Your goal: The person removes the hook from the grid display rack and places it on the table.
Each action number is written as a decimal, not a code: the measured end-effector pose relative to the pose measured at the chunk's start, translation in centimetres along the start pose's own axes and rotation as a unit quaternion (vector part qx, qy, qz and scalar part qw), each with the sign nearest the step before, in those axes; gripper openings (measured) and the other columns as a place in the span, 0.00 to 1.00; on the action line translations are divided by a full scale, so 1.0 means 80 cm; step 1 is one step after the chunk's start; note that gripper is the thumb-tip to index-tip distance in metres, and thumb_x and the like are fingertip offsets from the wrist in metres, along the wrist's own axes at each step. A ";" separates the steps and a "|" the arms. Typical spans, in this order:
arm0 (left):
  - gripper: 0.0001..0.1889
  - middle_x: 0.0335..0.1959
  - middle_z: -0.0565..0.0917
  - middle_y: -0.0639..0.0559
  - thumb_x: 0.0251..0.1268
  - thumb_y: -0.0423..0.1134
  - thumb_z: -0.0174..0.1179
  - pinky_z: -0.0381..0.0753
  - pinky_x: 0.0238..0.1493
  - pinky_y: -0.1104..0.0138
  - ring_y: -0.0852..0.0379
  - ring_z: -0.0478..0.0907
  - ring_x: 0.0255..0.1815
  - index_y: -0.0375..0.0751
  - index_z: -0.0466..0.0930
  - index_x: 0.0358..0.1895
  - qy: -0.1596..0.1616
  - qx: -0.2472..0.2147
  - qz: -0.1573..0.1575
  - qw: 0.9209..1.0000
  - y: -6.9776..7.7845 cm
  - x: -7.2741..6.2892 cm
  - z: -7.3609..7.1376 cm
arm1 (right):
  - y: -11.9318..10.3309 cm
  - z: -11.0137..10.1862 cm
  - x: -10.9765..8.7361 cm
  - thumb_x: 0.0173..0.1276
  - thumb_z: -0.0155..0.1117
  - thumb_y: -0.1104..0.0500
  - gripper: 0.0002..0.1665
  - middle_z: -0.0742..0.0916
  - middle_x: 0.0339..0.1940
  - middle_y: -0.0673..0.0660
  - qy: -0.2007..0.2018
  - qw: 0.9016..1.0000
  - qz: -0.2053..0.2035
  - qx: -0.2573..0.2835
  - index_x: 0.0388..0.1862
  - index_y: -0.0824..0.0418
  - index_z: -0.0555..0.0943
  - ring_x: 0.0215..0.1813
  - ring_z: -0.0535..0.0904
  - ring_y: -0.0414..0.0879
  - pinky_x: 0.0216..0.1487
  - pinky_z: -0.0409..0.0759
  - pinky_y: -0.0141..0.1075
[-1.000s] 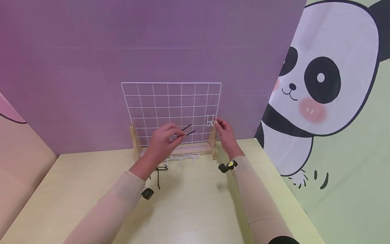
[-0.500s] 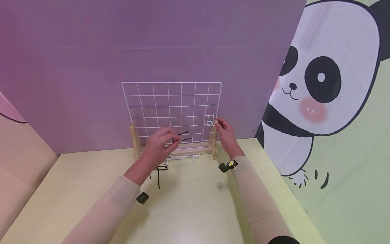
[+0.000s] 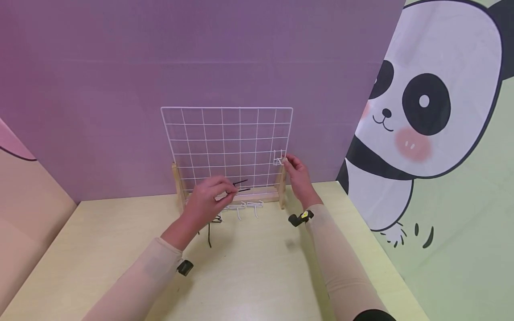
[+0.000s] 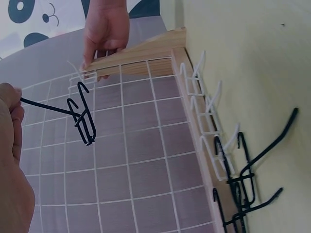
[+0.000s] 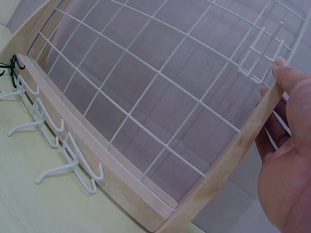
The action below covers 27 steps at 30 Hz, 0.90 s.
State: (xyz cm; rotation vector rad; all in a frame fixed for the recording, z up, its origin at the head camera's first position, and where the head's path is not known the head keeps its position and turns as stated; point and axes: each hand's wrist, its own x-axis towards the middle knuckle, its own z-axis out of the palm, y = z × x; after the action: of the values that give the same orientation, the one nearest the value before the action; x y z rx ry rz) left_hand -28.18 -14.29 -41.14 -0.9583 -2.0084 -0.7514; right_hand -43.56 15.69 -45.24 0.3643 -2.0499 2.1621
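My left hand (image 3: 206,200) pinches a black wire hook (image 4: 82,119) by the end of its stem. The hook's two-pronged back points toward the white wire grid (image 3: 226,107), apart from it as far as the head view shows. At the grid's right edge, my right hand (image 3: 300,180) grips the rack by the top of the wooden side post (image 5: 231,155), thumb in front and fingers behind. Just beside that thumb, a white hook (image 5: 262,56) hangs on the grid.
White hooks (image 5: 56,172) lie in a row on the table along the stand's wooden base bar (image 5: 116,179). Black hooks (image 4: 272,145) lie at that row's left end, partly under my left arm. Behind the rack is a purple wall (image 3: 241,53).
My left hand has moved down and slightly left with the black hook, whose prongs now sit lower in front of the grid. The right hand stays in place.
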 end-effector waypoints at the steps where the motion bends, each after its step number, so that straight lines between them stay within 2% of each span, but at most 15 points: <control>1: 0.12 0.41 0.90 0.51 0.57 0.21 0.80 0.92 0.45 0.57 0.51 0.89 0.43 0.39 0.94 0.41 0.000 0.001 0.000 1.000 -0.001 -0.003 0.001 | 0.000 0.000 0.000 0.89 0.62 0.55 0.23 0.85 0.64 0.55 0.000 1.000 0.000 0.000 0.75 0.64 0.80 0.70 0.77 0.48 0.82 0.70 0.45; 12: 0.13 0.40 0.89 0.52 0.56 0.20 0.81 0.93 0.44 0.59 0.53 0.88 0.42 0.39 0.93 0.41 -0.027 -0.005 -0.012 1.000 0.000 -0.027 0.010 | 0.000 0.000 0.001 0.89 0.61 0.57 0.22 0.85 0.64 0.55 0.001 1.000 -0.006 -0.002 0.74 0.64 0.80 0.69 0.78 0.48 0.82 0.70 0.45; 21: 0.14 0.41 0.90 0.53 0.55 0.20 0.81 0.92 0.46 0.58 0.53 0.88 0.43 0.39 0.94 0.41 -0.044 -0.023 -0.027 0.998 -0.004 -0.051 0.021 | 0.000 0.001 0.001 0.89 0.62 0.57 0.22 0.86 0.62 0.53 0.002 1.000 -0.007 0.005 0.74 0.65 0.80 0.67 0.78 0.45 0.80 0.72 0.44; 27: 0.13 0.42 0.90 0.54 0.57 0.22 0.81 0.92 0.47 0.61 0.54 0.88 0.45 0.41 0.94 0.41 -0.062 -0.031 -0.058 0.996 -0.004 -0.066 0.024 | -0.001 0.001 0.000 0.89 0.61 0.58 0.22 0.86 0.63 0.54 0.004 1.000 -0.007 0.006 0.74 0.66 0.80 0.68 0.78 0.45 0.80 0.72 0.44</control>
State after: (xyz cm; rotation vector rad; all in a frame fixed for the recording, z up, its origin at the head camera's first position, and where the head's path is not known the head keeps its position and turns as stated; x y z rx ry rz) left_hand -26.99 -14.95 -46.57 -0.9510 -2.1750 -0.8402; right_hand -43.49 15.60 -45.17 0.3685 -2.0260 2.1650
